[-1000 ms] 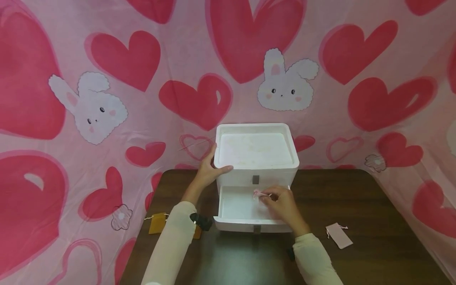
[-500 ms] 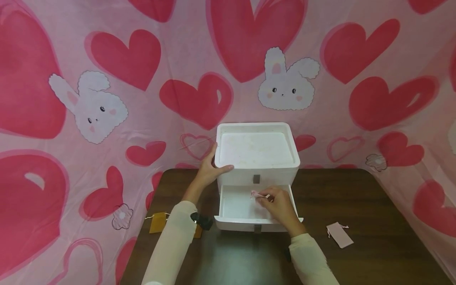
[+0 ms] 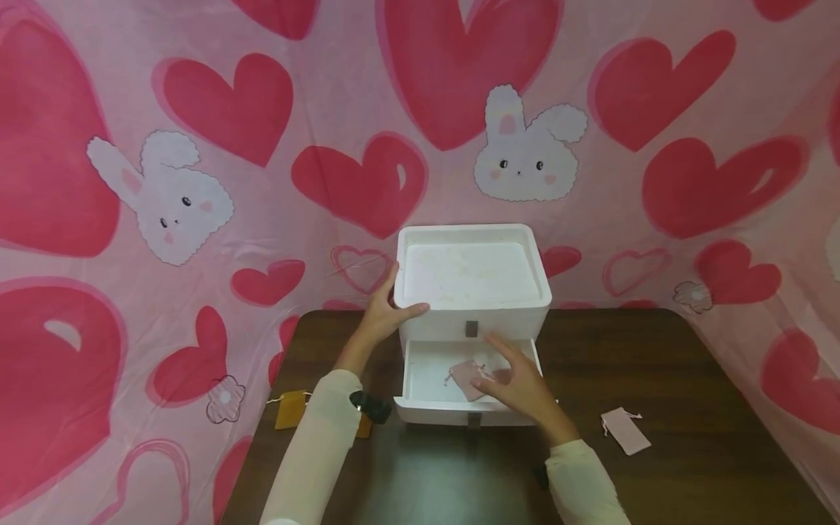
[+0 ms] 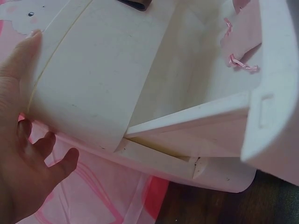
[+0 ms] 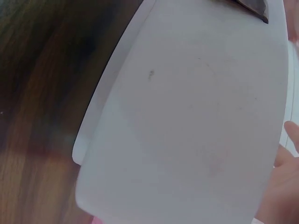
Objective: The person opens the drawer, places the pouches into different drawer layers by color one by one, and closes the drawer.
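A white two-drawer unit [image 3: 472,321] stands on the table with its lower drawer [image 3: 420,402] pulled out. My left hand [image 3: 383,313] rests against the unit's upper left corner, thumb on the front edge and fingers along the side. In the left wrist view the left hand [image 4: 23,130] has its fingers spread. Inside the drawer lies a pink drawstring pouch [image 3: 467,379], whose cords [image 4: 243,64] show in the left wrist view. Over the drawer's right part, my right hand [image 3: 525,383] has its fingers spread beside the pouch. The right wrist view mostly shows the drawer front [image 5: 187,112].
Another pink pouch [image 3: 625,432] lies on the dark wooden table [image 3: 669,364] to the right. A mustard pouch [image 3: 291,410] is at the left, and a second mustard piece [image 3: 364,429] is partly hidden by the left sleeve. A pink heart-print cloth [image 3: 367,87] hangs behind.
My right hand has let go of the pink pouch, which now lies flat in the drawer. Its fingers have spread. The left hand has stayed on the unit.
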Tool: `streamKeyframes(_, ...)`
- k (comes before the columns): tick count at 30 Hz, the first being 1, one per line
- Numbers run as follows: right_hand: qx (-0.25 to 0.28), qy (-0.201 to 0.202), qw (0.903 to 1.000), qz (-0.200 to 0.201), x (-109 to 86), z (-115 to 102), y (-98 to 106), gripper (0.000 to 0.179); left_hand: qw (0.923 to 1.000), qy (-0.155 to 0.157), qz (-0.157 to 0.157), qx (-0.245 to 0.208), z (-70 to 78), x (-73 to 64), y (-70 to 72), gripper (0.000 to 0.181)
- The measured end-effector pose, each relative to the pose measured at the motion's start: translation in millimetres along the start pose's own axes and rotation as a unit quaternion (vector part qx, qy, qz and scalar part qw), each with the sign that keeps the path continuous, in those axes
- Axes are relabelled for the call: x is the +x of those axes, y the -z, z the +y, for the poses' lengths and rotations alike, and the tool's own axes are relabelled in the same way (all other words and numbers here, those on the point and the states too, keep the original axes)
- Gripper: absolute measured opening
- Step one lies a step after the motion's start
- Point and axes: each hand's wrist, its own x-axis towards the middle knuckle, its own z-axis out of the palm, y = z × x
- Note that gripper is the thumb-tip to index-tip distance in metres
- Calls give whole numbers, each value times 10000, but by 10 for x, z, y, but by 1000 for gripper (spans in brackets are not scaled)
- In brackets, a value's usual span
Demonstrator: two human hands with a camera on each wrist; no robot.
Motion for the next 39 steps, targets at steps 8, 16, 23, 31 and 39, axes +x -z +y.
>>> streamKeyframes(8,344,425,9984,107,-50,54,36,80,9998,37,-48,-202,24,-8,-7,108)
streamKeyframes(16,490,699,9961,222,-64,101,90,70,9986,315,-208,-370,53,16,-12,109)
streamKeyframes(23,523,686,9957,346,-66,139,133,46,9980,345,-103,-521,30,24,-25,108)
streamKeyframes(31,548,894,9916,752,-115,241,200,24,9986,175,-68,-500,26,3,-32,106)
streamKeyframes(39,523,821,9903,989,-177,312,344,21,9985,183,-85,-515,15,13,-32,107)
